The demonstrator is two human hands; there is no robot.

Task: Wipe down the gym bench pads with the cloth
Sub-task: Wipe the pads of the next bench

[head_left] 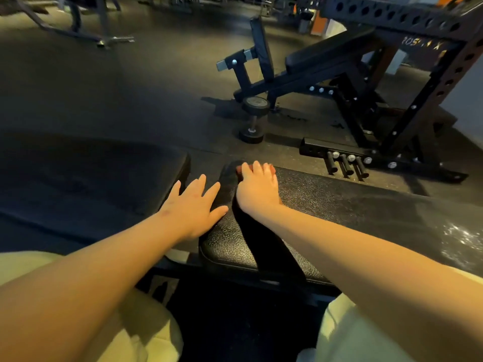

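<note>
Two black bench pads lie in front of me: a left pad [91,173] and a textured right pad [352,205] with a narrow gap between them. A reddish cloth [240,170] shows only as a small edge under my right hand [257,188], which presses it flat onto the far left corner of the right pad. My left hand [194,205] lies with fingers spread over the gap, its thumb touching the right pad's edge. Wet streaks glisten at the right pad's right end [462,236].
A dumbbell [253,118] lies on the dark rubber floor beyond the pads. An incline bench [321,61] stands behind it, inside a black power rack [428,82] at the right. A rack foot with pegs [345,163] sits close behind the right pad. More equipment frames [78,24] stand far left.
</note>
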